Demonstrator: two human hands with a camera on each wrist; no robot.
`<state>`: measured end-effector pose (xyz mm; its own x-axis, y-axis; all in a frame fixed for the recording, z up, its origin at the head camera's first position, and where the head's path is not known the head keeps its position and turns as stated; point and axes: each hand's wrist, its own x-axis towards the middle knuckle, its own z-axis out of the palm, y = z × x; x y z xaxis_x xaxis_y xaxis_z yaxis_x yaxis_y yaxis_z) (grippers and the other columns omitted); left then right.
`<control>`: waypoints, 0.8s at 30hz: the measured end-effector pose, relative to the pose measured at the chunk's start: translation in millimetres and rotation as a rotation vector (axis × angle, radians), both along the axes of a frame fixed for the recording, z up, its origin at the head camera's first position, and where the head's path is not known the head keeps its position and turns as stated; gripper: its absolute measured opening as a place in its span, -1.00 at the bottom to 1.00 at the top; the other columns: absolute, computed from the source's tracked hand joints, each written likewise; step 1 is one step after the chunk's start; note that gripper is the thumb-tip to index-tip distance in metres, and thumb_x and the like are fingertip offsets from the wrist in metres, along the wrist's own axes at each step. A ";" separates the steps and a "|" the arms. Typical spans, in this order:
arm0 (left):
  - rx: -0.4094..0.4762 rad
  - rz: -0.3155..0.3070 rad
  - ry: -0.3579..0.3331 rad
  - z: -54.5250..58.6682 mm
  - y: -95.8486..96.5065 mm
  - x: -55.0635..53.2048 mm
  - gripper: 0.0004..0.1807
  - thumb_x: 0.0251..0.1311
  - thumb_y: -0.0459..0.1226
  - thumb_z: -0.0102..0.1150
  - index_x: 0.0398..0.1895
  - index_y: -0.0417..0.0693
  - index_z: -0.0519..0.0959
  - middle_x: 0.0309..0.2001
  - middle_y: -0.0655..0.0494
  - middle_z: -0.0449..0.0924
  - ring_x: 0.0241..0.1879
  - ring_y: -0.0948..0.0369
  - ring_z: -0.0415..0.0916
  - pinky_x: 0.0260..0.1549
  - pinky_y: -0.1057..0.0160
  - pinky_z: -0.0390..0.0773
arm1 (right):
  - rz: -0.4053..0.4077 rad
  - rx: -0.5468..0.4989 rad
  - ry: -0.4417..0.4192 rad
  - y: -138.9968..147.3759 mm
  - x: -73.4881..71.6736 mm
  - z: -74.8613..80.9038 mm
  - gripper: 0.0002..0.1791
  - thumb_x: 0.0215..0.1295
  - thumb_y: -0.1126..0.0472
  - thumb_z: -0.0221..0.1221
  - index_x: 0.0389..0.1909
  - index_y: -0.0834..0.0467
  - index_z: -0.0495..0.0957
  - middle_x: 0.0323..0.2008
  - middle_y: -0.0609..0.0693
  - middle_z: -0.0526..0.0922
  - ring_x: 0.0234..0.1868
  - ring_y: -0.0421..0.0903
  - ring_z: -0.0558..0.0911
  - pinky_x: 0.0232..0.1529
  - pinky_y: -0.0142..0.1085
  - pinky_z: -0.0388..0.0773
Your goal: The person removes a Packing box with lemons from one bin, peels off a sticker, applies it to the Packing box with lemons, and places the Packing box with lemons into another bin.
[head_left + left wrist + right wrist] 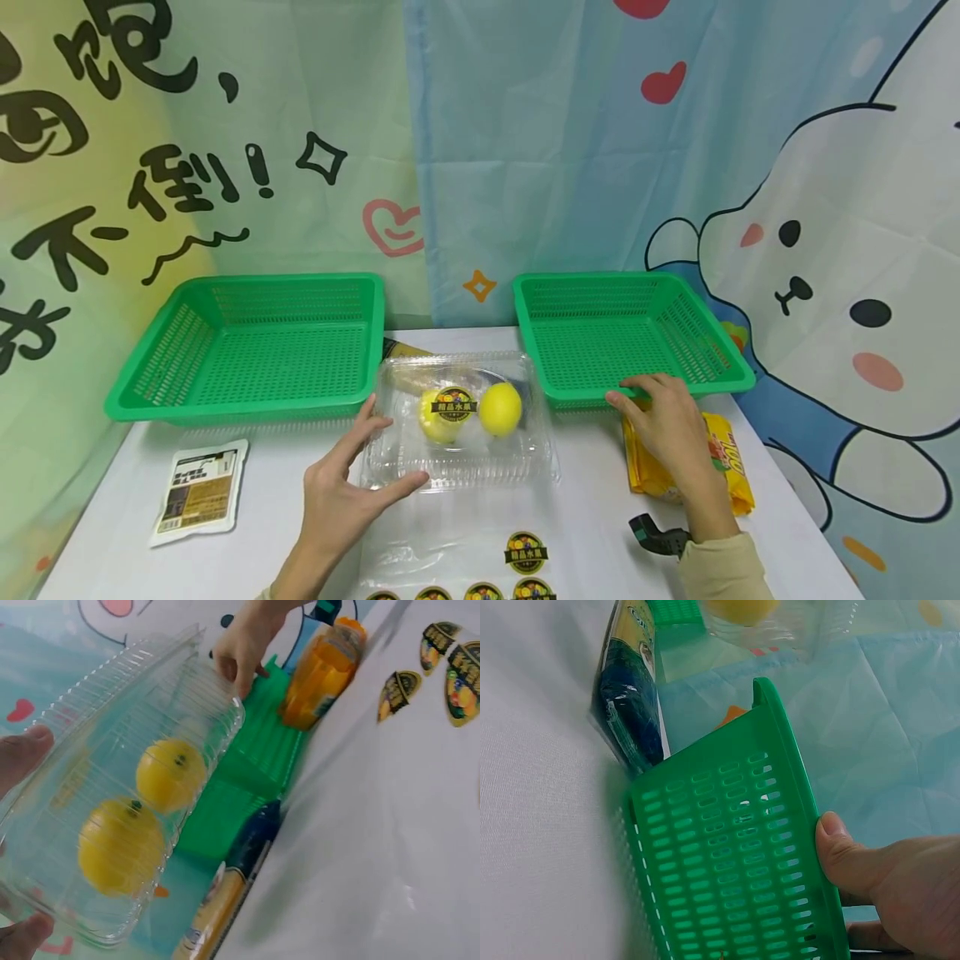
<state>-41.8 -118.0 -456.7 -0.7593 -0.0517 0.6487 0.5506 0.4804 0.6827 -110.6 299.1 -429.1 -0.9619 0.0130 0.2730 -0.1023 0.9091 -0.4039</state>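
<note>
My left hand holds a clear plastic fruit box at its left end, fingers at the far corner and thumb at the near one. Two yellow lemons lie inside, and a round black-and-gold label is on the lid. In the left wrist view, the box is raised above the white table. With thumb and fingers, my right hand grips the front rim of the right green basket. Some right fingers are hidden behind the rim in the right wrist view.
Another green basket stands at back left. A white-and-brown packet lies left; a yellow packet lies beside the right wrist. A blue-and-gold packet lies beyond the box. Several round stickers lie at the front.
</note>
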 end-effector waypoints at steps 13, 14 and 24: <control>0.072 0.002 -0.056 26.2 13.7 -19.0 -0.25 -0.39 -0.25 0.83 0.03 -0.10 0.70 0.41 -0.11 0.51 0.37 0.03 0.52 0.27 0.46 0.48 | -0.010 0.007 0.000 0.8 0.2 -0.5 -0.57 0.41 -0.06 0.34 0.07 0.19 0.70 0.20 0.35 0.59 0.25 0.35 0.45 0.19 0.36 0.42; 0.080 0.001 -0.057 28.5 15.6 -20.8 -0.26 -0.39 -0.25 0.83 0.03 -0.09 0.70 0.41 -0.11 0.51 0.39 0.02 0.51 0.28 0.46 0.47 | -0.011 0.008 0.000 0.8 0.3 -0.4 -0.57 0.41 -0.06 0.34 0.07 0.19 0.70 0.20 0.35 0.59 0.25 0.35 0.45 0.19 0.36 0.43; 0.113 -0.014 -0.064 41.0 36.0 -40.5 -0.28 -0.32 -0.19 0.81 0.05 -0.03 0.69 0.45 -0.03 0.47 0.40 0.02 0.51 0.28 0.43 0.49 | -0.019 0.016 -0.006 -0.2 0.6 1.2 -0.57 0.41 -0.07 0.34 0.06 0.18 0.71 0.17 0.33 0.61 0.25 0.35 0.47 0.20 0.35 0.44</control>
